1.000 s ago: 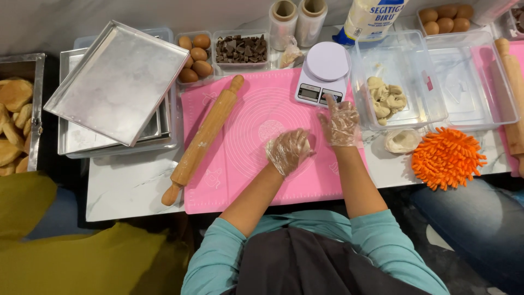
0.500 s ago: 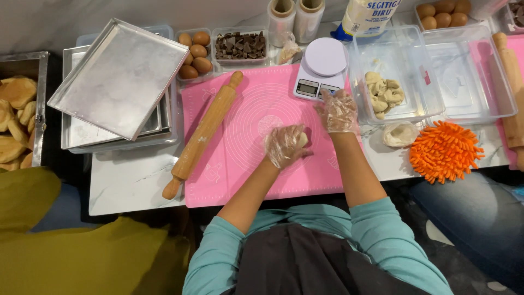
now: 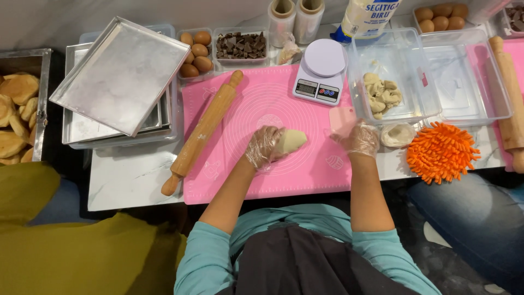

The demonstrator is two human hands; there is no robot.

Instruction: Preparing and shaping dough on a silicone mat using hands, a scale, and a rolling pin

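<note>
A: Golden baked buns (image 3: 16,117) fill a metal tray at the far left edge. Next over, stacked steel baking trays (image 3: 117,82), the top one set askew. Then a long wooden rolling pin (image 3: 202,131) lying diagonally across the left edge of the pink silicone mat (image 3: 305,175) on the marble surface (image 3: 128,183).

B: And the hands?

A: Both in clear plastic gloves. Left hand (image 3: 263,146) now has its grip closed round one end of a pale oval lump of dough (image 3: 292,141), which rests on the mat near its printed circles. A second ago that hand was a bare fist with no dough showing.

B: So a piece is now out on the mat, from the look of it.

A: Yes. Right hand (image 3: 360,137) has drawn back from the white digital scale (image 3: 319,71) to the mat's right edge; its grip holds a thin pink scraper (image 3: 342,117). Further right, a clear plastic tub (image 3: 404,109) holds more dough pieces, one round lump (image 3: 397,134) sits outside it, then an orange chenille mitt (image 3: 441,152).
</note>
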